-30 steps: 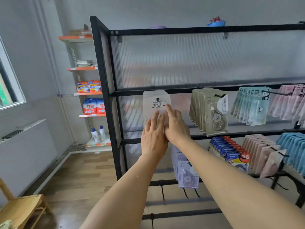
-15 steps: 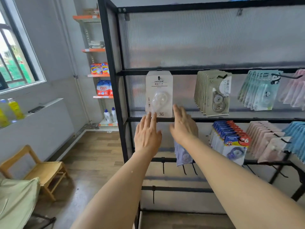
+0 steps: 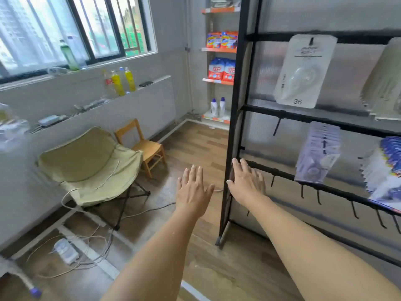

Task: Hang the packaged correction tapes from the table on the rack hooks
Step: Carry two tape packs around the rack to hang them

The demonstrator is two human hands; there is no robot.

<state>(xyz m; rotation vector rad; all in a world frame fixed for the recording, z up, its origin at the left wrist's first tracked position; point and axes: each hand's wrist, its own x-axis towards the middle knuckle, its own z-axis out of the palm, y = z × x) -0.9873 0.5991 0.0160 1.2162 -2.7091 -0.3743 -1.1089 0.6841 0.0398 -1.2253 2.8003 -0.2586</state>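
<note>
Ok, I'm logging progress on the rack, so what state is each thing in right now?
White correction tape pack: hanging on a top-row hook, no hand on it.
Left hand: open, empty, away from the rack.
Right hand: open, empty, in front of the rack's lower bar.
Lavender packs: hanging in a stack on a middle-row hook.
Lower hooks: bare.

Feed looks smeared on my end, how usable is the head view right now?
Head view: motion blur smears the left edge and the window is blown out by daylight; wide-angle distortion tilts the rack. The white package hanging on it is soft, only its "36" readable. Both empty hands, left hand and right hand, are fairly sharp.
</note>
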